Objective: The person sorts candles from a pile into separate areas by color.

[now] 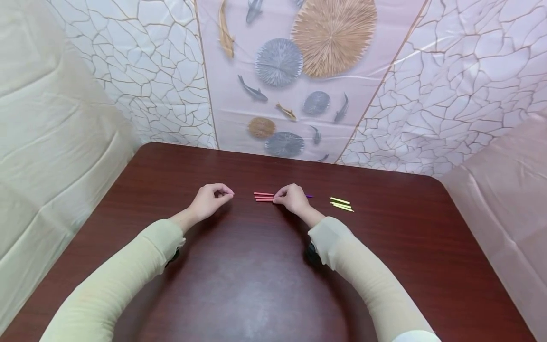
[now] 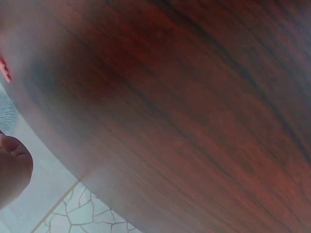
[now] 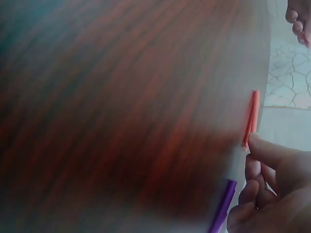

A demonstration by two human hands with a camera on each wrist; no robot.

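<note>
Three thin red sticks (image 1: 264, 197) lie side by side near the far part of the table, pointing left to right. At their right ends is my right hand (image 1: 294, 198), its thumb and fingertips pinching the end of one red stick (image 3: 253, 114). A purple stick (image 3: 224, 206) lies beside that hand, partly hidden by it in the head view. My left hand (image 1: 209, 202) hovers left of the red sticks, fingers loosely curled, thumb near the fingertips, with nothing visible between them. Only part of the left hand (image 2: 13, 167) shows in its wrist view.
Three yellow sticks (image 1: 341, 204) lie to the right of my right hand. The dark reddish-brown table (image 1: 248, 275) has rounded far corners. Behind it hangs a patterned cloth (image 1: 278, 104), with pale cloth at both sides.
</note>
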